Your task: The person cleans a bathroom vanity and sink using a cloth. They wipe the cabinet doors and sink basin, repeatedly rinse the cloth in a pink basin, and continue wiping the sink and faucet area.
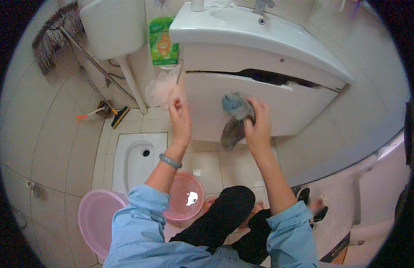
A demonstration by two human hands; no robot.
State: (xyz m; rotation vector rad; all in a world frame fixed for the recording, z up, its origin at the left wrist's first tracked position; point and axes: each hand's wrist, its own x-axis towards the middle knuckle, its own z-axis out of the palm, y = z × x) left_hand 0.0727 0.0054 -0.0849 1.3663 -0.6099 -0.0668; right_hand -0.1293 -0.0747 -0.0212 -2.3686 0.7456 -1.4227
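My right hand (259, 129) grips a crumpled cloth (236, 106), blue-grey at the top with a darker brown-grey part hanging below. Motion blurs it in front of the white cabinet front (207, 102). My left hand (180, 125), a grey-green bangle (170, 161) on its wrist, is raised by the cabinet's left edge. Its fingers are pinched together next to a pale pink mesh bath puff (162, 91); whatever they hold, if anything, is too small to make out.
Above the cabinet is a white washbasin (233, 29). A squat toilet (120, 165) is set in the floor at left. Near my legs stand a pink basin (199, 207) holding water and a larger pink tub (84, 219). A mop (57, 35) leans in the far-left corner.
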